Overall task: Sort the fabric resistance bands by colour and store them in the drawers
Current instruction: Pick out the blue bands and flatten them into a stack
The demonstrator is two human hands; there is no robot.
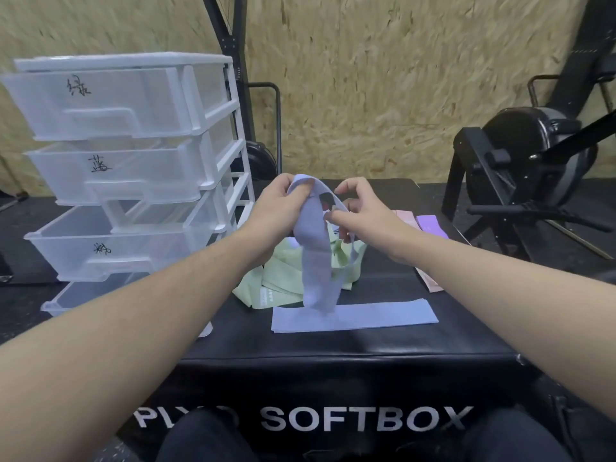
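2 hands' fingers (301, 190) pinching blue band (315, 251)

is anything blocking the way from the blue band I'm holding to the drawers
Nothing visible does. The blue band hangs from both hands, left hand and right hand, above the box top; the drawers stand pulled open to the left.

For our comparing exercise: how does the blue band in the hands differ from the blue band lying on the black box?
The held band hangs open as a loop, gripped by the left hand and right hand; the lying band is flat and folded, untouched. The held one is raised; the other rests on the box. Both are pale blue fabric.
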